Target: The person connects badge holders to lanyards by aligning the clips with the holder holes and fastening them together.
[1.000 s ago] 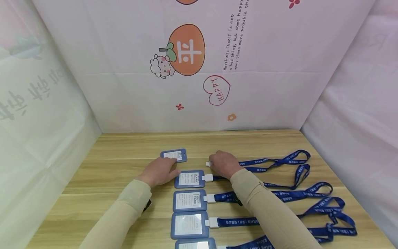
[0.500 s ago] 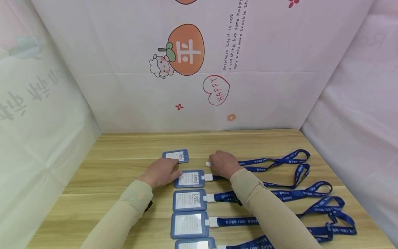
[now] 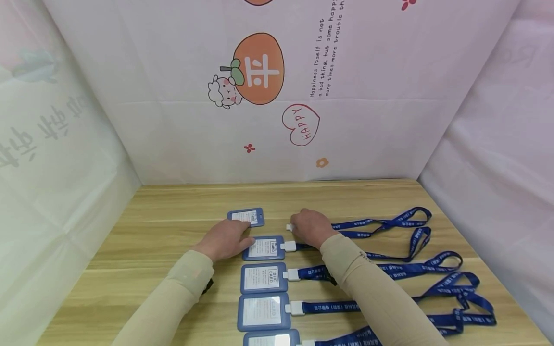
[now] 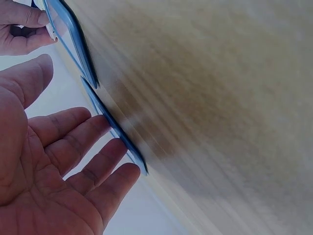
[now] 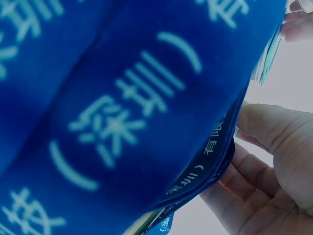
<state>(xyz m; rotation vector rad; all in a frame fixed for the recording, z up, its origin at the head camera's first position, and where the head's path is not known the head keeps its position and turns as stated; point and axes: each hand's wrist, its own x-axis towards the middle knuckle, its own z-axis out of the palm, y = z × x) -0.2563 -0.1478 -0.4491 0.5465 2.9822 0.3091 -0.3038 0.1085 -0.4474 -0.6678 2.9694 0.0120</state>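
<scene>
At the back of the table, my left hand [image 3: 222, 239] rests its nearly straight fingers on a loose blue ID card holder [image 3: 244, 216]. The left wrist view shows those fingertips along the edge of the holder [image 4: 117, 129], palm turned to the camera. My right hand [image 3: 312, 227] pinches the end of a dark blue lanyard [image 3: 402, 223], whose white clip [image 3: 289, 227] pokes out past the fingers toward the holder, with a gap between. Printed lanyard strap [image 5: 122, 112] fills much of the right wrist view, beside the curled fingers of the right hand [image 5: 274, 181].
Nearer me lies a column of several card holders [image 3: 261, 278] with white clips [image 3: 296, 308] and blue lanyards [image 3: 446, 319] running to the right. My left thumb overlaps the nearest holder [image 3: 266, 250]. A white printed cloth [image 3: 195, 144] hangs behind the wooden table [image 3: 130, 240].
My left hand has slid the loose card holder slightly right, toward the lanyard clip. The right hand stays in place with the lanyard.
</scene>
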